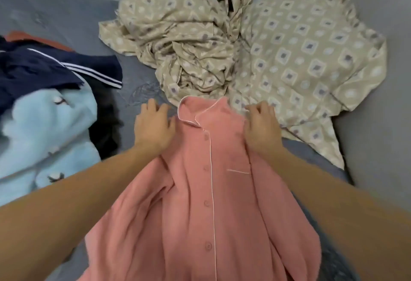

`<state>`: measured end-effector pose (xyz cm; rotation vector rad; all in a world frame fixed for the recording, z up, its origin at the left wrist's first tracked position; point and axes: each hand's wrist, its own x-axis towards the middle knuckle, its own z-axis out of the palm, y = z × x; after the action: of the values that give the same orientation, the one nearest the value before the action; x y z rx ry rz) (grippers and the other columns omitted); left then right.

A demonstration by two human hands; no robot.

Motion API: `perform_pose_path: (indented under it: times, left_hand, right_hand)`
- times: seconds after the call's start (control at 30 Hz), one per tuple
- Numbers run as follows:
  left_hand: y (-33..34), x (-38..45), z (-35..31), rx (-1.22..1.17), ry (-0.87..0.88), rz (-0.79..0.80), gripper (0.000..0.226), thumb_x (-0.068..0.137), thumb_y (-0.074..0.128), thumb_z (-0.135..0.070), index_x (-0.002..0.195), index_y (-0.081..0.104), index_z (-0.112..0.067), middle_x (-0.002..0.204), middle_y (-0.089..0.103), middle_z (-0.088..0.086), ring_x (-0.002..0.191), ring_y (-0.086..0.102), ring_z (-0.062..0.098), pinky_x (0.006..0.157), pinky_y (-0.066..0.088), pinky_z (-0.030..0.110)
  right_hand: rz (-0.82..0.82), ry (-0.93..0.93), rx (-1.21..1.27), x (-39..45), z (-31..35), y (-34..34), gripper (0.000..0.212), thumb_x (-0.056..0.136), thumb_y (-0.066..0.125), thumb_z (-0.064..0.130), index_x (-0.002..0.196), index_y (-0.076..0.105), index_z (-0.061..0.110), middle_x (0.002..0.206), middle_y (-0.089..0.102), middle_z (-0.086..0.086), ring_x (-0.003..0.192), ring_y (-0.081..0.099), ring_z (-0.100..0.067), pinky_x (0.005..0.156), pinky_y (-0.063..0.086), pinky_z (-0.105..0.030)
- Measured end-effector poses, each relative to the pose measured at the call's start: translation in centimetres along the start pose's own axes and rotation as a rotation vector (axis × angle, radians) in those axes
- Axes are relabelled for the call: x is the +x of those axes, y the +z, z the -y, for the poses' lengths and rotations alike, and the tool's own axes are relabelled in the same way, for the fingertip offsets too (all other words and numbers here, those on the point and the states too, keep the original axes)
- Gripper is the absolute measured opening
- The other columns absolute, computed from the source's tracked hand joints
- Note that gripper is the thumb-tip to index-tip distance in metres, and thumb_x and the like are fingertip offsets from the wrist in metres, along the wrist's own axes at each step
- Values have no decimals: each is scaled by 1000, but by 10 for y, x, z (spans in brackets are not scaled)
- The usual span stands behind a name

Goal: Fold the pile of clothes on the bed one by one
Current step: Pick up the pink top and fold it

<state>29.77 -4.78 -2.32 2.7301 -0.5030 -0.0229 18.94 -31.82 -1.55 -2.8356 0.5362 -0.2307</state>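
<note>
surroundings: beige diamond-print crumpled garment [191, 43] at 12 o'clock; matching beige diamond-print shirt [311, 54] spread flat at 1–2 o'clock, right up against the grey wall [378, 125].
left pile: light-blue fleece garment with small dark motifs [44, 134] at 9 o'clock, navy garment with white stripes [55, 67] lying over its far end, a rust-orange edge [33, 38] showing behind that at 10 o'clock.
obstruction: the collar of the pink top lies over the near hem of the beige pieces. Dark fabric [106, 125] sits between the blue fleece and the left hand.
task item: pink fleece button-front pyjama top with white piping [211, 191], centre frame, on the grey-blue quilted bed cover [66, 25].
orientation: long axis runs 12–6 o'clock, collar at 12, hem out of view towards 6. Front face up, buttoned placket down the middle, chest pocket on the 3 o'clock side. Body rumpled, not flat.
left hand [153, 125]: at the 9 o'clock shoulder of the top, palm down, fingers spread and fairly straight, reaching onto the bed cover just past the collar edge. No pinch visible.
right hand [262, 127]: on the 3 o'clock shoulder, fingers curled at the cloth edge where pink meets beige; cannot tell whether it pinches the fabric.
blur: both forearms and the blue fleece are motion-blurred.
</note>
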Motion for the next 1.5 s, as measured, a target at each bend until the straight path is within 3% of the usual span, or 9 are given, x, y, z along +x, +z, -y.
perform_pose_path:
  times: [0.1,0.2,0.4,0.7,0.8,0.97,1.17,1.33,1.5]
  left_hand:
    - [56,-59,6,-37,193,160,50,94,47,-48,134,58,-19,135,51,9,123,51,35,99,45,49]
    - [98,-85,15,69,208,259,80,94,30,-63,162,28,-23,168,27,12,155,22,35,125,21,54]
    - [127,-79,22,170,282,145,82,96,31,-64,166,16,-24,171,18,14,158,14,35,126,14,57]
    - [98,-128,-31,91,384,247,78,97,27,-55,166,18,-19,172,7,19,159,5,37,128,9,54]
    - [107,-177,-79,-13,557,374,76,98,30,-61,166,17,-30,174,2,11,161,-3,30,129,10,52]
    - [130,-212,-152,129,326,529,100,82,16,-84,166,4,-32,172,-14,15,157,-22,35,124,-7,60]
    - [137,-210,-192,242,375,528,99,85,40,-79,164,7,-28,172,-14,14,158,-15,34,123,1,66]
    - [143,-208,-201,201,325,506,104,81,35,-83,164,9,-26,173,-10,14,159,-10,33,125,0,62]
    - [147,-208,-208,126,290,471,101,83,38,-84,163,4,-32,173,-8,11,159,-4,34,125,6,64]
  right_hand:
    - [85,-175,-2,-62,7,61,37,85,57,9,122,59,5,124,54,-17,109,53,-38,89,52,-54]
    - [128,-213,13,-102,8,100,54,101,40,30,151,48,11,159,42,-14,148,37,-31,119,35,-53]
    - [96,-220,7,-102,-3,124,64,101,41,36,163,30,24,171,21,-7,159,14,-22,129,11,-42]
    - [170,-85,42,-150,0,74,62,94,39,32,153,46,15,164,37,-11,154,28,-31,126,20,-49]
    - [141,88,7,-202,-35,41,67,94,50,29,158,35,17,166,30,-12,154,23,-32,126,20,-51]
    - [230,516,5,-260,-86,9,83,79,68,65,142,41,19,136,48,-9,122,46,-35,98,46,-52]
    - [536,770,77,-255,-123,-15,77,72,76,68,125,60,14,135,50,-12,132,43,-38,104,41,-50]
    - [472,767,819,-259,-149,-30,31,79,88,29,96,76,5,94,78,-6,87,71,-17,73,57,-30]
    - [408,739,1291,-261,-182,-46,52,82,87,21,120,63,-7,99,75,-9,84,71,-24,89,59,-56]
